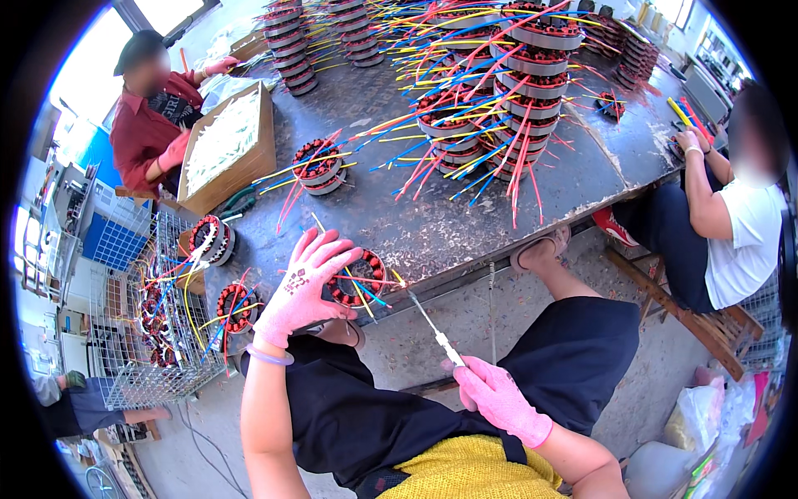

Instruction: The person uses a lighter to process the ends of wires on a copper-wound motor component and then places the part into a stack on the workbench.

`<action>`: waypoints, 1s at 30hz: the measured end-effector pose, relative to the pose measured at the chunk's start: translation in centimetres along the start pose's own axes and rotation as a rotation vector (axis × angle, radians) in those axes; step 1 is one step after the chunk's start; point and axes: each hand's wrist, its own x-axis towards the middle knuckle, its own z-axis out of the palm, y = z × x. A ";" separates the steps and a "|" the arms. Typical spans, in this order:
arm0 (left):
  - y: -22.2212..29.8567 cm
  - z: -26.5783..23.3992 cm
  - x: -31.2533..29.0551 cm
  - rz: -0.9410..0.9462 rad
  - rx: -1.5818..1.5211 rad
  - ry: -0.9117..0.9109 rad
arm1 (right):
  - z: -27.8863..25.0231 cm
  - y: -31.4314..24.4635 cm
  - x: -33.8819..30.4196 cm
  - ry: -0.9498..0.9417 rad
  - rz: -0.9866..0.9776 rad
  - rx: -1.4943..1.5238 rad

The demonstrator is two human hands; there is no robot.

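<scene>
My left hand [301,289], in a pink glove, grips the left side of a motor stator [380,270] at the table's front edge, fingers over its top and thumb low in front. Red, yellow and blue leads stick out of that stator. In my right hand [497,397], also gloved in pink, is a thin rod-like tool with a white handle [447,346]. Its slim shaft points up and left, ending by a yellow tip close to the stator. Another stator [236,308] with coloured leads sits left of my left hand, and one more [318,166] stands farther back.
Tall stacks of wired stators [532,91] fill the table's far middle. A cardboard box [229,154] of white pieces and green-handled pliers [238,202] lie left. A wire basket [158,333] stands beside the table. Co-workers sit at left and right; a wooden bench [677,312] is at right.
</scene>
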 end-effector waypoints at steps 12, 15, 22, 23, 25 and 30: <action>0.1 0.0 0.1 0.007 0.015 0.004 | 0.1 -0.5 0.0 -0.001 0.019 -0.014; 0.2 -0.1 0.1 0.009 0.012 0.006 | 0.1 -1.0 -0.1 -0.004 0.020 -0.037; 0.3 -0.2 0.1 -0.006 -0.007 -0.005 | 0.1 -0.1 0.1 0.000 -0.001 0.004; 0.3 -0.2 0.0 -0.006 -0.004 -0.005 | 0.1 -0.2 0.0 -0.002 0.003 0.003; 0.3 -0.2 0.0 -0.007 -0.006 -0.007 | 0.1 -0.5 -0.1 -0.002 0.008 0.001; 0.3 -0.1 0.1 -0.003 -0.008 -0.005 | 0.1 -0.2 0.0 -0.002 -0.001 0.000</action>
